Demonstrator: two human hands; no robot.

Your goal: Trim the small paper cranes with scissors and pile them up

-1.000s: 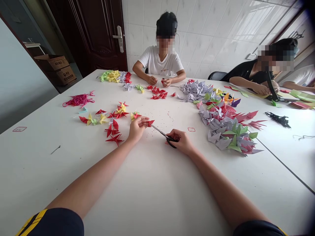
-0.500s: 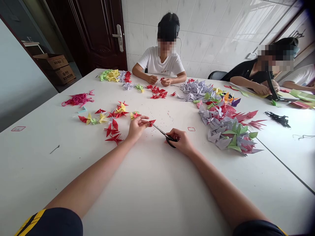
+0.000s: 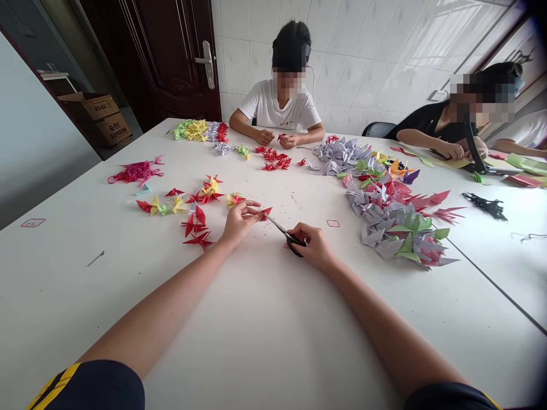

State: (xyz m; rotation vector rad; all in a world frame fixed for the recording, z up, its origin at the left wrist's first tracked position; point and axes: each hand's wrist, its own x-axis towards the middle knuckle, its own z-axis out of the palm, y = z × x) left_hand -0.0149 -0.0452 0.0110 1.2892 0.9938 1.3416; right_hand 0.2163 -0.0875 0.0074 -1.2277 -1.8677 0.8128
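Pinched between the fingertips of my left hand is a small red paper crane. My right hand is closed round the black handles of a pair of scissors. Their metal blades point up and left and reach the crane at my left fingertips. Whether the blades are apart at the paper is too small to tell. Tiny paper bits lie scattered on the table just beyond. Left of my left hand are red cranes and a yellow-and-red one.
A large heap of grey, red and green cranes lies to the right. Pink cord is at the left, black cords at the right. Across the white table a person in white holds red paper; another works at a paper cutter.
The scissor blades have shifted slightly up and left against the red crane, with my right hand moving a little left. My left hand stays nearly where it was.
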